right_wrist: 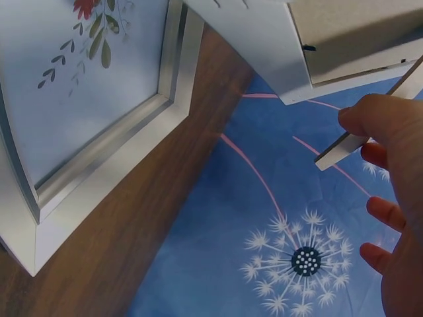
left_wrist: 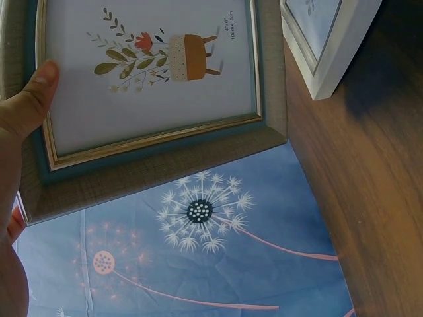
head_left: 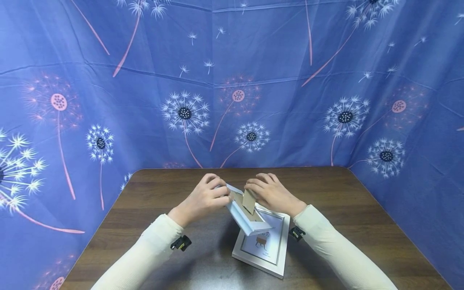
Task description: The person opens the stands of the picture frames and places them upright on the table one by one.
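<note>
My left hand (head_left: pixel 209 196) grips one picture frame (head_left: pixel 239 213) by its edge, thumb on the front, and holds it tilted above the table. Its printed plant picture and grey-brown border (left_wrist: pixel 158 191) show in the left wrist view; the brown backing (right_wrist: pixel 357 39) faces my right hand. That right hand (head_left: pixel 273 194) pinches the frame's easel stand (head_left: pixel 249 201) between thumb and fingers, and the stand angles out from the backing. Under the held one, a second, white picture frame (head_left: pixel 262 270) lies face up, partly covered by it.
The brown wooden table (head_left: pixel 174 257) spreads beneath both hands. Behind it hangs a blue cloth (head_left: pixel 290 121) with dandelion prints. Each forearm wears a small black device, the left one (head_left: pixel 181 243) and the right one (head_left: pixel 297 233).
</note>
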`<action>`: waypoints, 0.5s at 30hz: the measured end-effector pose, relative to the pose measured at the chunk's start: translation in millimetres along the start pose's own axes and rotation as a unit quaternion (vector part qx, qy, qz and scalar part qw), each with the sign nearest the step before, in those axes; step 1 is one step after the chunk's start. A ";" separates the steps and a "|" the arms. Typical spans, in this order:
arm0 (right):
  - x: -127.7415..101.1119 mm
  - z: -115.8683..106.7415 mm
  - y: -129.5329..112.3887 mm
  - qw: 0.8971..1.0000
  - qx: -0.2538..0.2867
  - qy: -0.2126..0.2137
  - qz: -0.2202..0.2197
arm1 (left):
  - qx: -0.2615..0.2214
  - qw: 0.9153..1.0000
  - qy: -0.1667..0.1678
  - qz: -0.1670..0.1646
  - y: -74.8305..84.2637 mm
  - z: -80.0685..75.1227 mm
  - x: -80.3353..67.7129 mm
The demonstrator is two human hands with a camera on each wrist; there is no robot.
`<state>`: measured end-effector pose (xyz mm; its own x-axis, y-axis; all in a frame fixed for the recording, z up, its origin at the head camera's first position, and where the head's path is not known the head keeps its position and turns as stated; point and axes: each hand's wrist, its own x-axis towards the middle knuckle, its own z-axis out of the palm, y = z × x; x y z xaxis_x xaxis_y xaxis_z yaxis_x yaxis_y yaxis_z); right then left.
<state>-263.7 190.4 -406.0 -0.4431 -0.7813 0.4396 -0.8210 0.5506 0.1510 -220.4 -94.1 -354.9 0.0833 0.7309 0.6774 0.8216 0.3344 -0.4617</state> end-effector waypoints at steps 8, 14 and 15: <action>2.9 -4.6 1.6 0.999 -0.028 0.022 0.004 | 0.003 1.000 -0.002 0.001 -3.5 -0.2 -3.9; 6.6 -9.3 1.9 0.998 -0.051 0.033 0.009 | 0.006 1.000 -0.003 0.002 -6.3 -1.8 -6.1; 6.7 -9.9 1.8 0.998 -0.053 0.032 0.010 | 0.006 1.000 -0.003 0.002 -6.3 -2.1 -5.9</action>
<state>-264.6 189.1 -394.0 -0.4312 -0.7515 0.4993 -0.7683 0.5960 0.2336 -224.9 -101.8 -354.8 0.0830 0.7358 0.6721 0.8147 0.3383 -0.4710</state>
